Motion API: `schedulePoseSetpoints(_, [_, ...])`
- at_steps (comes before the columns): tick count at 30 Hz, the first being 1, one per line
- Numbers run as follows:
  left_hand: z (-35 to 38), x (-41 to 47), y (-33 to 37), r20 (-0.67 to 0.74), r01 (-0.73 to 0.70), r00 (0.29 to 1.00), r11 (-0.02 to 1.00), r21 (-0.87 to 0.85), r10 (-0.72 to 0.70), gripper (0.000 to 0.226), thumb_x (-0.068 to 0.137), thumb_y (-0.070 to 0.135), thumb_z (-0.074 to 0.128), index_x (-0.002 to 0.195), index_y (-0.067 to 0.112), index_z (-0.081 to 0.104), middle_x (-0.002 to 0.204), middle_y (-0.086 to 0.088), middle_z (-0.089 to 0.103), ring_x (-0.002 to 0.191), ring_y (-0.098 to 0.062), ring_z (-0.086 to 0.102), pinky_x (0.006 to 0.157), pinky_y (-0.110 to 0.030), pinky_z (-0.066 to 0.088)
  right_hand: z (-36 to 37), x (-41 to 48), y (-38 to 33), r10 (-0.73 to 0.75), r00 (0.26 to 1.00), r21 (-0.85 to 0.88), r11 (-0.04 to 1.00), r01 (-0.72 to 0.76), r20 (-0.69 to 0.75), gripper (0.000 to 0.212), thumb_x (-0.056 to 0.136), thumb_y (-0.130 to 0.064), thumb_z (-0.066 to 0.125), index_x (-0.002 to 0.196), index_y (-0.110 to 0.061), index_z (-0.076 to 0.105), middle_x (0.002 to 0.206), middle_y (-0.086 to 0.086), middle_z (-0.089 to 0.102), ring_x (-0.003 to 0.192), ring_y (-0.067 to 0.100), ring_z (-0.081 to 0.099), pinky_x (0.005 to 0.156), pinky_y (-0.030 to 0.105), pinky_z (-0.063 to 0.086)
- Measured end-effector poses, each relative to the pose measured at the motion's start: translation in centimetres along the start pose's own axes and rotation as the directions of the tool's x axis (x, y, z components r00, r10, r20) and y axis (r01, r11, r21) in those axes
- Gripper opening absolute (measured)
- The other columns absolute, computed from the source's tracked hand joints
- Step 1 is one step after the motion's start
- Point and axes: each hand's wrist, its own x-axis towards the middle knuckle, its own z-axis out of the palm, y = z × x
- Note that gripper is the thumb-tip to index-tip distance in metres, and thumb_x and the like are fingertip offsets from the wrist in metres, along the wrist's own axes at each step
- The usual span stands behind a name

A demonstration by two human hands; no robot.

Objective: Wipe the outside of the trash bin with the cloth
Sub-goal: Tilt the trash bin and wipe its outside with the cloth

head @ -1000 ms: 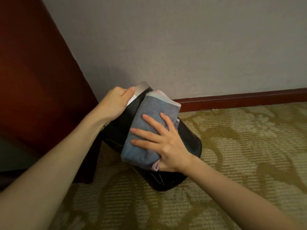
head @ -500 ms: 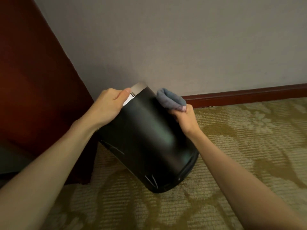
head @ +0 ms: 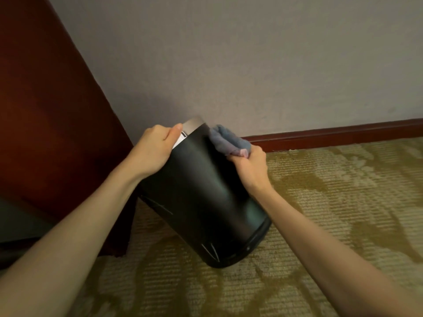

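Note:
A black round trash bin (head: 203,197) with a silver rim is tilted away from me, its base resting on the carpet. My left hand (head: 155,149) grips the rim at the bin's upper left edge. My right hand (head: 249,165) holds a bunched grey-blue cloth (head: 226,140) pressed against the bin's upper right side, near the rim. The bin's far side and inside are hidden.
A dark red wooden panel (head: 45,124) stands close on the left, almost touching the bin. A grey wall (head: 251,65) with a red-brown baseboard (head: 332,133) runs just behind. Patterned olive carpet (head: 332,202) stretches to the right and front.
My right hand has slid the cloth from the bin's front face up and over to its upper right side, bunching it. The left hand has kept its hold on the rim.

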Motion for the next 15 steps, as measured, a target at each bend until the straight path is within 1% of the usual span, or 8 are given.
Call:
schedulePoseSetpoints(2, [0.1,0.5,-0.1,-0.009,0.049,0.999,0.999,0.006,-0.049,0.054,0.099,0.035,0.035,0.049,0.013,0.03,0.048,-0.001,0.031,0.045,-0.015,0.031,0.048,-0.032,0.027,0.7,-1.0,-1.1,-0.186,0.977,-0.098,0.976,0.196,0.101,0.04,0.082,-0.027,0.054,0.119,-0.018,0.066,0.112,-0.005,0.067,0.11,0.0,0.057,0.098,0.018,0.04])
schedulePoseSetpoints(3, [0.1,0.7,-0.3,-0.006,0.07,0.998,0.998,0.004,-0.07,0.054,0.098,0.035,0.035,0.049,0.012,0.032,0.048,-0.001,0.032,0.045,-0.015,0.032,0.048,-0.032,0.027,0.8,-1.7,-1.1,-0.273,0.948,-0.161,0.941,0.299,0.163,0.045,0.084,-0.027,0.052,0.127,-0.018,0.06,0.129,0.0,0.061,0.127,0.01,0.048,0.11,0.031,0.032])
schedulePoseSetpoints(5, [-0.1,1.1,-0.9,0.015,0.096,0.995,0.995,-0.01,-0.096,0.054,0.098,0.036,0.035,0.05,0.012,0.034,0.049,-0.002,0.032,0.045,-0.017,0.032,0.049,-0.034,0.026,0.6,-3.4,-0.5,-0.425,0.858,-0.275,0.821,0.5,0.288,0.05,0.082,-0.027,0.055,0.131,-0.02,0.056,0.145,0.002,0.048,0.143,0.026,0.028,0.115,0.053,0.018])
schedulePoseSetpoints(7, [-0.4,1.5,-1.5,0.024,0.116,0.993,0.993,-0.028,-0.115,0.054,0.098,0.036,0.035,0.05,0.012,0.033,0.049,-0.003,0.03,0.046,-0.019,0.03,0.051,-0.035,0.025,0.2,-5.0,0.6,-0.522,0.732,-0.338,0.659,0.672,0.437,0.052,0.081,-0.035,0.056,0.131,-0.025,0.057,0.149,-0.002,0.043,0.146,0.028,0.019,0.114,0.06,0.011])
schedulePoseSetpoints(9, [-0.5,1.8,-1.9,0.028,0.142,0.99,0.989,-0.037,-0.141,0.054,0.098,0.036,0.035,0.05,0.012,0.032,0.048,-0.003,0.029,0.045,-0.018,0.03,0.052,-0.035,0.025,-0.3,-6.0,1.7,-0.559,0.607,-0.349,0.505,0.789,0.564,0.053,0.082,-0.045,0.052,0.132,-0.028,0.057,0.15,-0.005,0.041,0.147,0.029,0.014,0.113,0.061,0.008])
schedulePoseSetpoints(11, [-0.6,2.1,-2.0,0.046,0.185,0.982,0.982,-0.034,-0.184,0.054,0.098,0.038,0.033,0.052,0.011,0.035,0.049,-0.002,0.031,0.045,-0.018,0.033,0.052,-0.034,0.027,-1.0,-6.5,2.4,-0.54,0.518,-0.351,0.387,0.853,0.663,0.055,0.082,-0.049,0.052,0.132,-0.028,0.056,0.151,-0.005,0.04,0.148,0.03,0.011,0.113,0.063,0.007])
schedulePoseSetpoints(13, [-0.5,2.4,-2.1,0.064,0.221,0.974,0.975,-0.019,-0.219,0.055,0.098,0.041,0.031,0.053,0.01,0.036,0.049,-0.002,0.033,0.046,-0.019,0.035,0.052,-0.033,0.028,-2.0,-7.0,3.0,-0.505,0.451,-0.329,0.314,0.89,0.736,0.053,0.086,-0.051,0.046,0.132,-0.026,0.057,0.151,-0.004,0.04,0.147,0.031,0.011,0.113,0.063,0.006])
schedulePoseSetpoints(15, [-0.3,2.8,-1.9,0.068,0.241,0.968,0.97,-0.01,-0.24,0.055,0.098,0.042,0.03,0.052,0.011,0.036,0.05,-0.002,0.035,0.047,-0.019,0.037,0.052,-0.032,0.03,-3.1,-7.6,3.6,-0.463,0.396,-0.297,0.274,0.915,0.793,0.055,0.093,-0.052,0.031,0.131,-0.023,0.058,0.15,-0.004,0.041,0.147,0.032,0.012,0.113,0.064,0.005])
